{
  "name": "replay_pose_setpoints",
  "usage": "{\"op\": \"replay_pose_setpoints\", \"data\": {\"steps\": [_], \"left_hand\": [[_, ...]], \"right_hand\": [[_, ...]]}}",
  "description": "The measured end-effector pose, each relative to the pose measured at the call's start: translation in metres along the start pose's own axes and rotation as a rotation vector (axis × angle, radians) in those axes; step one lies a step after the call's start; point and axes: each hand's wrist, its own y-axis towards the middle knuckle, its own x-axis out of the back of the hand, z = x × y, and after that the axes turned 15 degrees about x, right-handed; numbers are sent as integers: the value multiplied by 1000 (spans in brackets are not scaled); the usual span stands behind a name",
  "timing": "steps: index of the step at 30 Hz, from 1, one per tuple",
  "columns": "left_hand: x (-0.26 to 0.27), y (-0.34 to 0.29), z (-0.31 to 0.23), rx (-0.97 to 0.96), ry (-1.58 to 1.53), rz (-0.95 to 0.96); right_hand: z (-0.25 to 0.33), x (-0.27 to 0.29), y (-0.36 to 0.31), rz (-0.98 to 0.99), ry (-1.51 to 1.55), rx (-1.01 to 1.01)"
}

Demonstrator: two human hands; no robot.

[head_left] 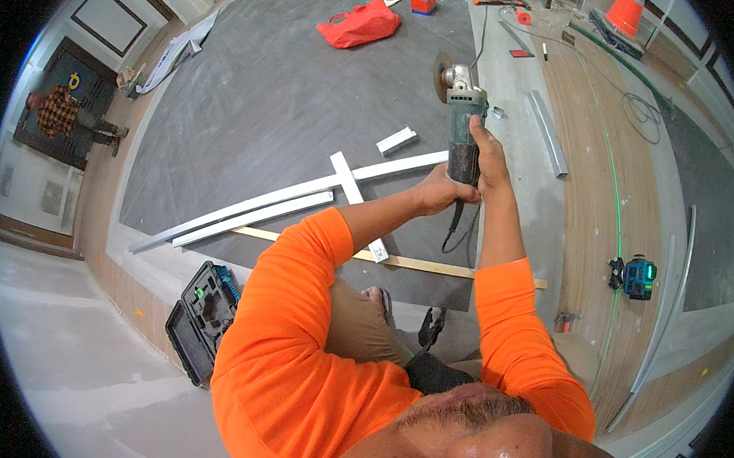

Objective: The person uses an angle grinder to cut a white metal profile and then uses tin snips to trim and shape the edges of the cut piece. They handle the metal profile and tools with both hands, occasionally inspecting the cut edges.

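Both my hands are closed round a green and black angle grinder [465,123], held out in front of me above the floor. My left hand [442,191] grips the rear end of its body. Along the right side of the casing lies my right hand [490,157], its thumb on top. A brown disc [441,77] sits at the far end, on the left of the metal head. Under and beside my left hand rests a long white metal channel [295,195]. A shorter white channel [349,179] crosses it, and a small cut piece [397,141] lies just beyond.
Left of me is an open tool case [203,316]. A laser level [639,277] at right casts a green line. Farther off are a red bag [359,26], a metal channel [547,134], an orange cone [626,15] and loose cables. Another person [61,117] stands far left.
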Motion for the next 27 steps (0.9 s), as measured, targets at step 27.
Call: {"op": "replay_pose_setpoints", "data": {"steps": [27], "left_hand": [[-1,-8,84,324,198,-680]], "right_hand": [[-143,51,-26,51,-745,-356]]}}
